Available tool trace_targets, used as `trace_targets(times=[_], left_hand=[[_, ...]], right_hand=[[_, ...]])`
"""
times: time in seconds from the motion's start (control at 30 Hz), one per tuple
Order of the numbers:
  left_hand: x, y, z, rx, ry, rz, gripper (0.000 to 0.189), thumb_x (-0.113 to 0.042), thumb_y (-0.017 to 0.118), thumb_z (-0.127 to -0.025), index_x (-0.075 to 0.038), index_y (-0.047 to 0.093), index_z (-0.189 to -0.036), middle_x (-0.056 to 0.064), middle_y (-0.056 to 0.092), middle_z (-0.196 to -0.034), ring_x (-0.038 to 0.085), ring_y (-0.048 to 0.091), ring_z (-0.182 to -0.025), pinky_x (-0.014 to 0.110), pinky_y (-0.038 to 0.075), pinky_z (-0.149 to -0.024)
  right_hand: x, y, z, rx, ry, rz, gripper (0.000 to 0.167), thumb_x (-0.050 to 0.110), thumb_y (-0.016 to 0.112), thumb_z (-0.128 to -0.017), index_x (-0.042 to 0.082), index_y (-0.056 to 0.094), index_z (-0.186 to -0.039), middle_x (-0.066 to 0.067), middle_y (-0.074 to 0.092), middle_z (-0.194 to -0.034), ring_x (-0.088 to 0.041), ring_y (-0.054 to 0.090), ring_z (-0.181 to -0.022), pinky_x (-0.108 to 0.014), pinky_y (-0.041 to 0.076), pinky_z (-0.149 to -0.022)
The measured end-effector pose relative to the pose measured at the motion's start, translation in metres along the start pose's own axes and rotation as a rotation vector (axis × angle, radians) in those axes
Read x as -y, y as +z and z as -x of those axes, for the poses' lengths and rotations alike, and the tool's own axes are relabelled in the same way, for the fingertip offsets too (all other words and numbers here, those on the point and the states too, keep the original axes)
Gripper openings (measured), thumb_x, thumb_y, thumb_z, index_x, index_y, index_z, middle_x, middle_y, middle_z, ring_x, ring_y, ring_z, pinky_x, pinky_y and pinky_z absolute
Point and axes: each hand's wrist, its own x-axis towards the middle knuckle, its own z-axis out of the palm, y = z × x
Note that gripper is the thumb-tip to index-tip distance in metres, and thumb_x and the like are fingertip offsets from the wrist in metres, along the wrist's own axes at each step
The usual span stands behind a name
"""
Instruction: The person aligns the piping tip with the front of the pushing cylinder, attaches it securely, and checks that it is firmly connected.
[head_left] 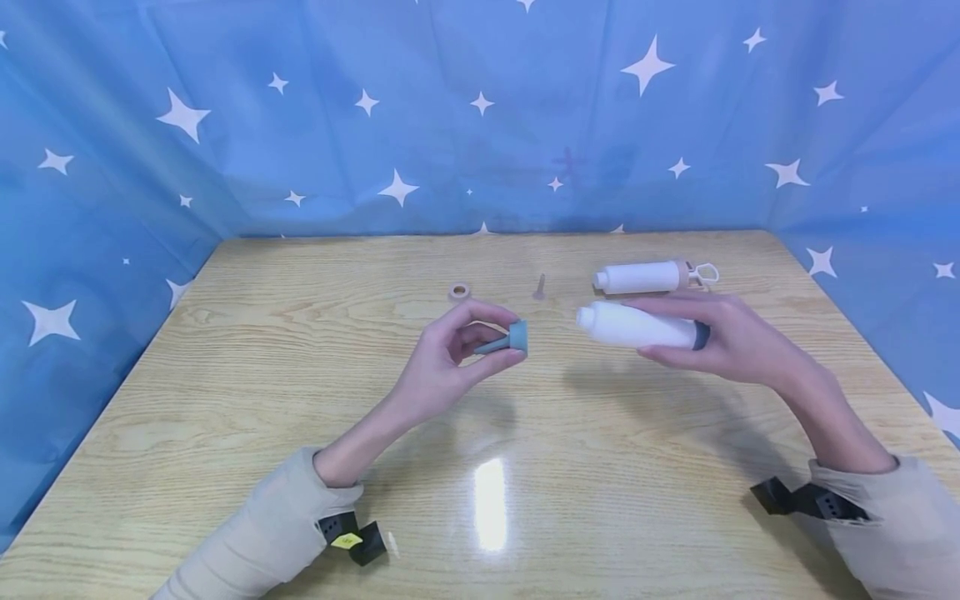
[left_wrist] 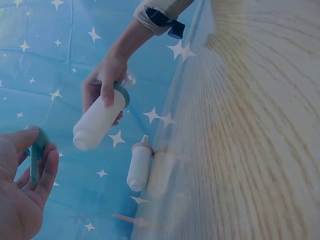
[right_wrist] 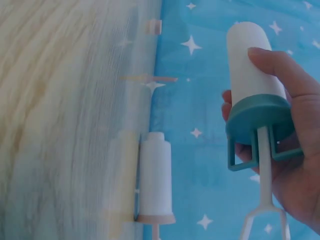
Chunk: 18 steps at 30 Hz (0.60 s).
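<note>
My left hand (head_left: 441, 360) pinches a teal nozzle cap (head_left: 517, 336) between thumb and fingertips. Its wide rim faces right, while the thin spout points back toward the palm. My right hand (head_left: 742, 340) grips a large white syringe (head_left: 637, 324) above the table, its narrow tip facing the left hand. In the right wrist view, this syringe has a teal end collar (right_wrist: 261, 117) with square finger loops and a white plunger rod (right_wrist: 265, 170) with a forked handle. A gap separates the syringe tip from the teal cap.
Behind the right hand, a second white syringe (head_left: 641, 277) with a beige collar lies on the wooden table (head_left: 300, 333). A beige ring (head_left: 459, 291) and a small beige nozzle (head_left: 540, 287) are at the back middle. A blue star-patterned curtain (head_left: 435, 125) borders the table.
</note>
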Motion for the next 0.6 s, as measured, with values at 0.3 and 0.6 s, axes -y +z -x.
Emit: trace_targets(times=[0.3, 0.6], left_hand=[[0.001, 0.0, 0.0, 0.001, 0.005, -0.001, 0.035, 0.011, 0.071, -0.088, 0.003, 0.061, -0.12, 0.011, 0.064, -0.113, 0.026, 0.07, -0.099, 0.039, 0.06, -0.089], [0.001, -0.001, -0.001, 0.003, 0.004, 0.003, 0.034, 0.012, 0.071, -0.088, 0.003, 0.061, -0.12, 0.012, 0.064, -0.112, 0.027, 0.07, -0.099, 0.039, 0.06, -0.088]], right_hand=[[0.012, -0.001, -0.004, -0.046, -0.042, -0.007, 0.075, 0.002, 0.092, -0.066, 0.015, 0.066, -0.136, -0.002, 0.062, -0.137, -0.009, 0.053, -0.109, -0.018, 0.046, -0.077], [0.018, 0.001, -0.005, -0.126, -0.076, 0.021, 0.072, 0.002, 0.093, -0.063, 0.01, 0.069, -0.13, -0.014, 0.068, -0.124, -0.007, 0.057, -0.11, -0.011, 0.046, -0.077]])
